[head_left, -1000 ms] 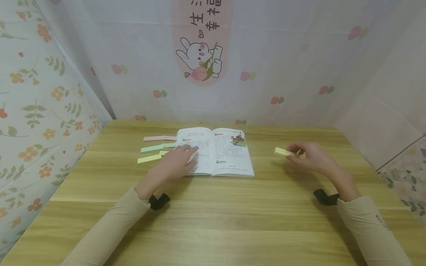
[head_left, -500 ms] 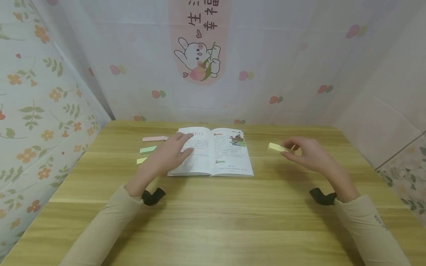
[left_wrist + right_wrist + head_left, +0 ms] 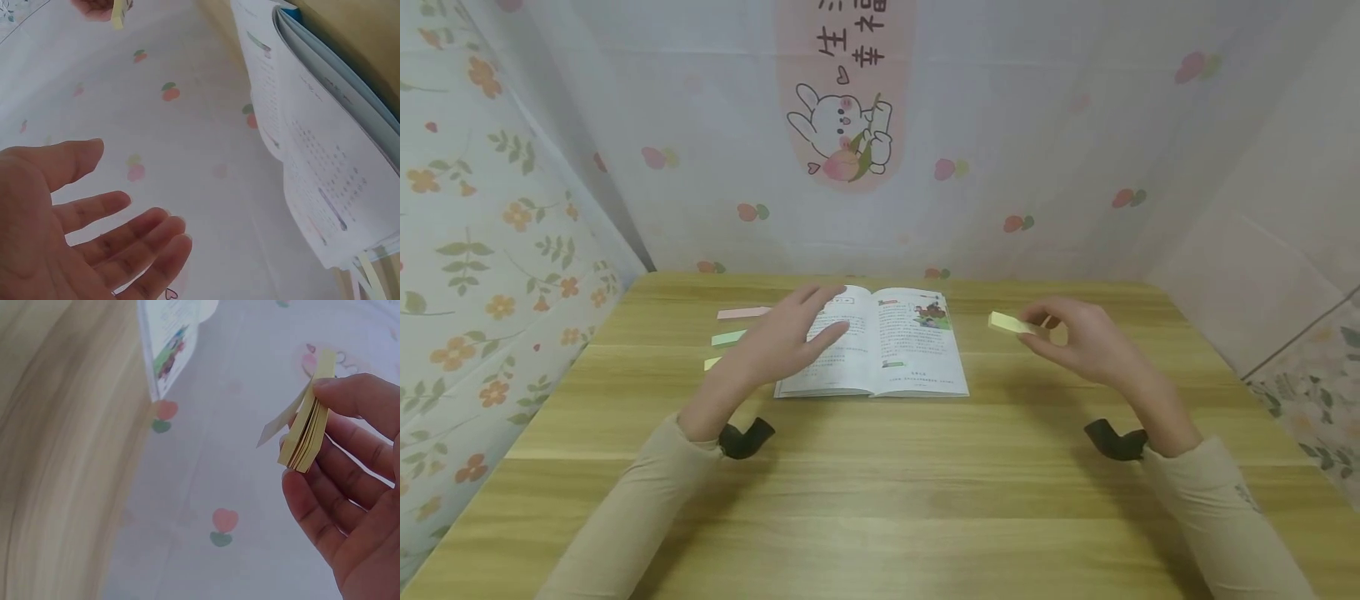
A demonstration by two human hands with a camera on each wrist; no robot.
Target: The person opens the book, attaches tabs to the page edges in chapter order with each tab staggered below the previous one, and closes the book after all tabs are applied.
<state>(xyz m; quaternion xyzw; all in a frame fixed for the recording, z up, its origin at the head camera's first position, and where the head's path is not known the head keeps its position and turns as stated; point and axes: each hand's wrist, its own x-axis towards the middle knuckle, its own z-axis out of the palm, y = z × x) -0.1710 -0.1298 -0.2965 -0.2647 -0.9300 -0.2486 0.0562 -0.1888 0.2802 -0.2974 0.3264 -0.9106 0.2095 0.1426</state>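
Note:
An open book [image 3: 917, 350] with printed pages and a coloured picture lies on the wooden table. My left hand [image 3: 778, 342] hovers over its left page, fingers extended and spread, holding nothing; the left wrist view shows its palm side. To the right of the book, my right hand [image 3: 1075, 337] pinches a pad of yellow sticky notes [image 3: 309, 428] between thumb and fingers, above the table. One strip stands away from the pad in the right wrist view. Past the book's left edge show a pink strip [image 3: 741, 313], a green strip [image 3: 727, 338] and a yellow strip [image 3: 711, 363], partly hidden by my left hand.
A white curtain [image 3: 1037, 125] with fruit prints and a rabbit drawing hangs behind the table [image 3: 880, 483]. Flowered cloth [image 3: 497, 275] borders the left side. A black piece [image 3: 747, 438] sits at each wrist.
My left hand has lifted and moved up and back from the lower part of the left page. The right hand has moved left and slightly up, still holding the yellow sticky notes.

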